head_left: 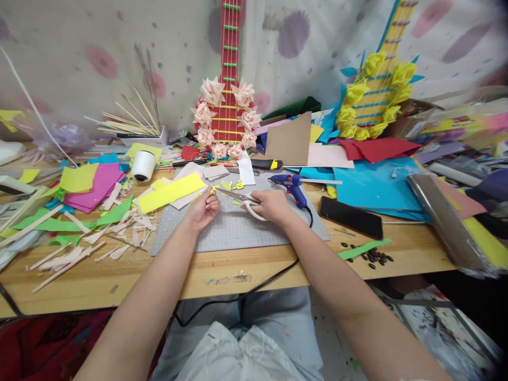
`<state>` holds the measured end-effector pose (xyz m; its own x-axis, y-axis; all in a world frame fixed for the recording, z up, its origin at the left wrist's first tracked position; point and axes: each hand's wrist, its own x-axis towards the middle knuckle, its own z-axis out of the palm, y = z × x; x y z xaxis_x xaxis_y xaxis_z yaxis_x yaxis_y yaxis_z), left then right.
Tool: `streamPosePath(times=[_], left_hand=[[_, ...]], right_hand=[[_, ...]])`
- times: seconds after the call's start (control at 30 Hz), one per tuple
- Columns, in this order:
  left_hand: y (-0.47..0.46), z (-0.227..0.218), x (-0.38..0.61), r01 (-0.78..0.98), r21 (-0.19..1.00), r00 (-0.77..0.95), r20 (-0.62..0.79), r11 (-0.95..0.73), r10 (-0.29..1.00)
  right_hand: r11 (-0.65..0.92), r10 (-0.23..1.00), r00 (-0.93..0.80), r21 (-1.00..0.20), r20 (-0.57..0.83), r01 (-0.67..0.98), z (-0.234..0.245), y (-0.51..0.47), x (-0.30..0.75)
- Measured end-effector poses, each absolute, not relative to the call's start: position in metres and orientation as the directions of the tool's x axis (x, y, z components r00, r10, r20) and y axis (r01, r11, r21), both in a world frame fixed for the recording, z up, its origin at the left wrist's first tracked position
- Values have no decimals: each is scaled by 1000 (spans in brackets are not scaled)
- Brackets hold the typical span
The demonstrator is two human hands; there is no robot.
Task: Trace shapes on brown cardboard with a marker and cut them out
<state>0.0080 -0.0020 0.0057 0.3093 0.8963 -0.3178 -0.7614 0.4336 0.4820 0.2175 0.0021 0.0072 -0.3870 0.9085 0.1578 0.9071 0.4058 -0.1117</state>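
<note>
My left hand (204, 209) is closed in a pinch on a small yellow paper strip, little of which shows past the fingertips. My right hand (272, 206) grips a pair of scissors (240, 197) with white handles, its blades pointing left toward that pinch. Both hands are over a grey cutting mat (238, 233). Small yellow paper pieces (238, 184) lie scattered beyond the blades. Left of them, a longer yellow paper strip (172, 192) rests on pale sheets. A blue glue gun (291, 188) lies just past my right hand, with a white glue stick in its rear.
A red paper guitar (229, 111) with pink flowers and a yellow one (371, 95) stand against the wall. A black phone (351, 217) lies at the right, near dark beads (373, 256). Paper scraps (130, 227) cover the left side. The glue gun's cable (254, 290) hangs over the front edge.
</note>
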Motion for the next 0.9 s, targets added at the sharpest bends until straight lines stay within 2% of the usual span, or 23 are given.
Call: streamPosePath(times=[0.2, 0.53, 0.67, 0.9], left_hand=[[-1, 3, 9, -810, 460, 257, -280, 364, 925], [1, -1, 10, -824, 507, 139, -251, 252, 958], [0, 0, 10, -821, 497, 164, -264, 280, 951], [-2, 0, 10, -821, 465, 264, -204, 331, 943]], right_hand=[[367, 927, -348, -138, 142, 920, 7, 3, 218], [397, 917, -389, -130, 86, 908, 8, -1, 215], [394, 919, -385, -133, 88, 910, 8, -2, 213], [411, 910, -400, -130, 108, 902, 8, -2, 212]])
